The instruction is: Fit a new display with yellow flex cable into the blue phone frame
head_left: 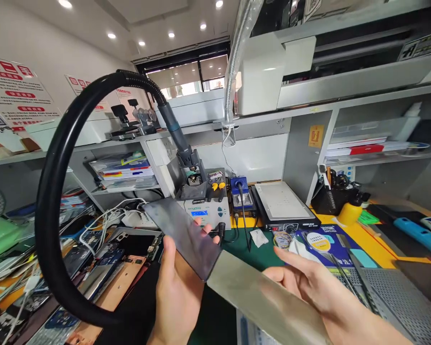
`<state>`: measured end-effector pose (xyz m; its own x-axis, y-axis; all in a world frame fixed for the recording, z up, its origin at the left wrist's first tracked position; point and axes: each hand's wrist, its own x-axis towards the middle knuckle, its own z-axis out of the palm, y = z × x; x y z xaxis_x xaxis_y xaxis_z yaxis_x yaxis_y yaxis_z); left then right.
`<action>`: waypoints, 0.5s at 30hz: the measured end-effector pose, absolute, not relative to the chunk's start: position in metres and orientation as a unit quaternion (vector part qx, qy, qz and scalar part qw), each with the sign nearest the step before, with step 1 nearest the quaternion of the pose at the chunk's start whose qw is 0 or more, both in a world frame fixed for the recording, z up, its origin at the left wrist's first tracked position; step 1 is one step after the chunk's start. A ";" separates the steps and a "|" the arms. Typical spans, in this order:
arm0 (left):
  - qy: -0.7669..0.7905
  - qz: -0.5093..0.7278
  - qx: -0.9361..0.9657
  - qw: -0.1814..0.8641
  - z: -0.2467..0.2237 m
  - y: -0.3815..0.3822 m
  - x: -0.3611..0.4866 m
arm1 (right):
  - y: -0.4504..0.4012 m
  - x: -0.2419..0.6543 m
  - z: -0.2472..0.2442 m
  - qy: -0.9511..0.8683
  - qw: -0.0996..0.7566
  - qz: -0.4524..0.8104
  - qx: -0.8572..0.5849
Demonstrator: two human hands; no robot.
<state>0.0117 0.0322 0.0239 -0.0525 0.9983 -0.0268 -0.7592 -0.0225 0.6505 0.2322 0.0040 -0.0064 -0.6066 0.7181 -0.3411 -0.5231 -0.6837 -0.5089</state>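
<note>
My left hand [179,287] grips a thin, dark glossy panel [187,235] by its long edges, thumb on the near side and fingertips showing past the far side. It looks like a phone screen. At its lower right end the panel meets a pale, silvery-green flat sheet [258,292] that slants toward me; whether the two are joined I cannot tell. My right hand [309,282] is behind the sheet's upper edge, thumb stretched out and apart from the half-curled fingers. The sheet partly hides those fingers, so any touch is unclear.
A thick black hose [45,191] arches over the left side. Loose phone parts [104,268] crowd the left bench. Behind stand a hot-air station [204,213], a blue soldering station [242,203] and a heating plate [287,201]. Tweezers [341,270] and a yellow bottle [348,213] are right.
</note>
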 end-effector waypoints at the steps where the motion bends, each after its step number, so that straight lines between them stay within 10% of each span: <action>1: 0.262 0.678 0.248 0.641 0.023 0.032 0.010 | 0.008 0.238 -0.003 -0.161 0.359 0.885 -0.250; 15: 0.299 0.721 0.420 0.463 -0.011 0.032 0.014 | 0.043 0.298 0.009 -0.169 0.506 0.832 -0.149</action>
